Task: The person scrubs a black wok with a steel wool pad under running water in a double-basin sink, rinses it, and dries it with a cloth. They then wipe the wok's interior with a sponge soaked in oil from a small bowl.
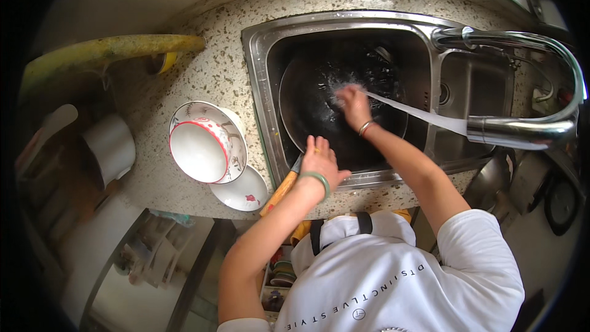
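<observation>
A large black wok sits in the left basin of the steel sink, its wooden handle sticking out over the near edge. Over the near rim of the wok, by the handle, lies my left hand, open with its fingers stretched out; whether it touches the metal I cannot tell. Inside the wok my right hand is blurred by motion, and its fingers cannot be made out. A stream of water from the chrome faucet hits at that hand and splashes into the wok.
Left of the sink, stacked patterned bowls stand beside a small white dish on the speckled counter. A yellow-green curved object and a white pot are farther left. The smaller basin lies to the right.
</observation>
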`<act>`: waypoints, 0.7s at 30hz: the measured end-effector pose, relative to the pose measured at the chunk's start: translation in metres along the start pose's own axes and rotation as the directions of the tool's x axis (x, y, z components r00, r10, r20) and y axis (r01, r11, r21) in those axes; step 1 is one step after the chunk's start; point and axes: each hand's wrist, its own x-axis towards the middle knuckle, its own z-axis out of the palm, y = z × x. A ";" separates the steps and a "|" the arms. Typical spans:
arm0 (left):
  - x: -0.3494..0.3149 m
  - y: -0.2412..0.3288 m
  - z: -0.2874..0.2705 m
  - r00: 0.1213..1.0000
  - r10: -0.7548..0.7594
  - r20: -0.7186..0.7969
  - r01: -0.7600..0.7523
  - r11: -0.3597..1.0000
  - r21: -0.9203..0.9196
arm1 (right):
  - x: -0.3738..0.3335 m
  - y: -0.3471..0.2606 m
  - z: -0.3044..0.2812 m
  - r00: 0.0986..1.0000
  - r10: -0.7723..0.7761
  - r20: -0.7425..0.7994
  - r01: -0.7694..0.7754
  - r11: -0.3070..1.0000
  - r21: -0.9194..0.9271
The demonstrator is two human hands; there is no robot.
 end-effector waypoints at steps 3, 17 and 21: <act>0.018 -0.018 0.010 0.993 -0.062 0.096 0.070 0.993 -0.090 | -0.032 -0.056 -0.020 0.928 -0.115 0.355 -0.009 0.944 0.330; 0.006 -0.016 0.013 0.997 0.016 0.073 -0.017 1.000 0.005 | -0.053 -0.072 -0.043 0.907 0.137 0.399 -0.225 0.957 0.183; 0.001 -0.014 0.013 0.995 0.020 0.095 -0.017 0.999 -0.031 | -0.034 -0.032 -0.081 0.852 0.022 0.523 0.026 0.996 -0.084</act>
